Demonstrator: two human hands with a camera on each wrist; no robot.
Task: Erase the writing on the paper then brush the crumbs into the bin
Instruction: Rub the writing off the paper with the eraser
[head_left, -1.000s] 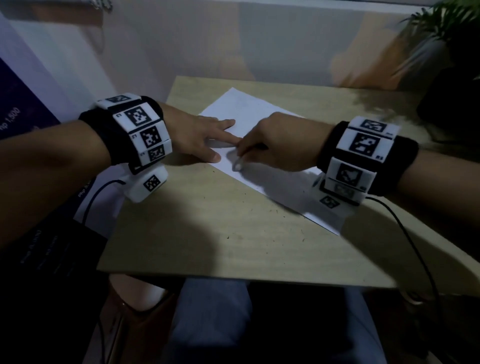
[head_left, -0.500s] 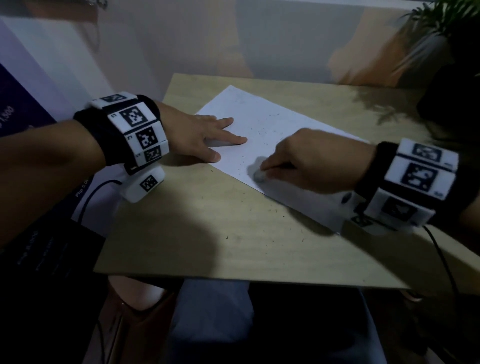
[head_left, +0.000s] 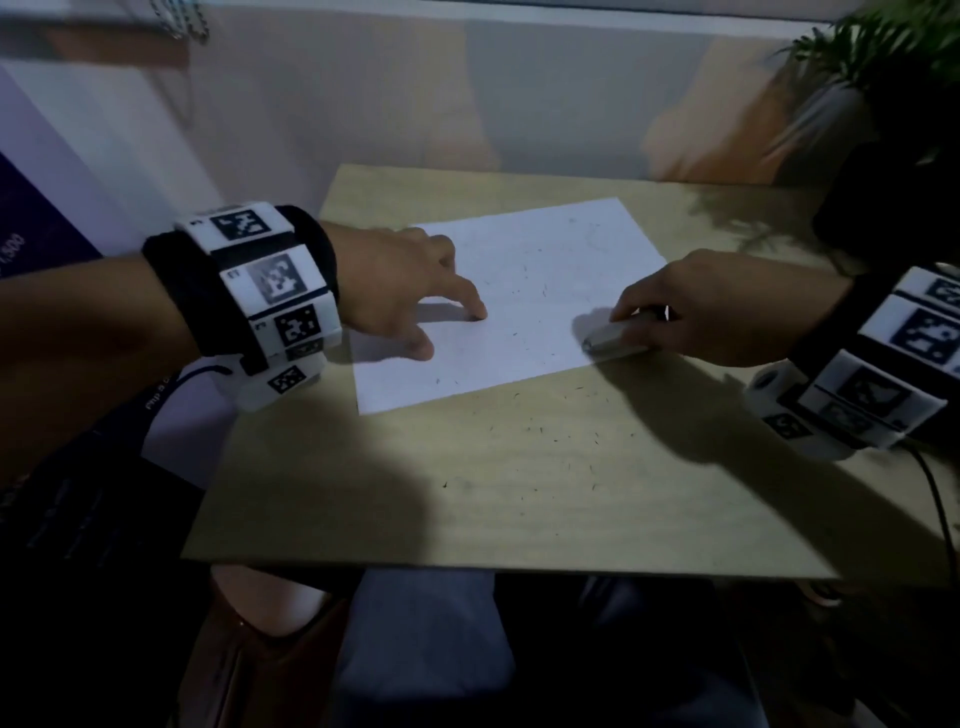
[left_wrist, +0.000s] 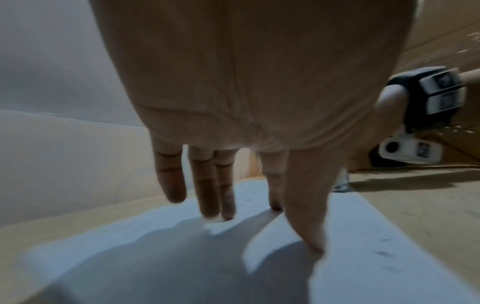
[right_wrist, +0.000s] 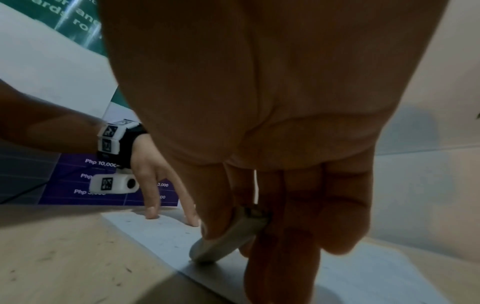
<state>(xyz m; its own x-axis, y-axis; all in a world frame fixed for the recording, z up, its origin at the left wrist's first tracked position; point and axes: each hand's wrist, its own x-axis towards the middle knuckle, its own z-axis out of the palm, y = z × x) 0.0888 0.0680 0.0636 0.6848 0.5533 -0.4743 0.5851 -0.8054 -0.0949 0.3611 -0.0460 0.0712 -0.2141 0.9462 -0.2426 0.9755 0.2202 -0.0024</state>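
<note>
Crumbs (head_left: 540, 428) (dark specks) litter paper (head_left: 530, 291) and table (head_left: 467, 519)

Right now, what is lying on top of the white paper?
On the paper: dark crumbs, the left hand's fingertips, and the eraser gripped by the right hand. Anything beneath the hands is hidden.

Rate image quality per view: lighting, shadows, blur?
Head view: dim, with hard shadows of both arms across the table; paper is brightest, plant smeared. Left wrist view: motion-blurred, left hand fills the frame, finger shadows on the paper. Right wrist view: right hand underexposed, its grip on the eraser readable.
</note>
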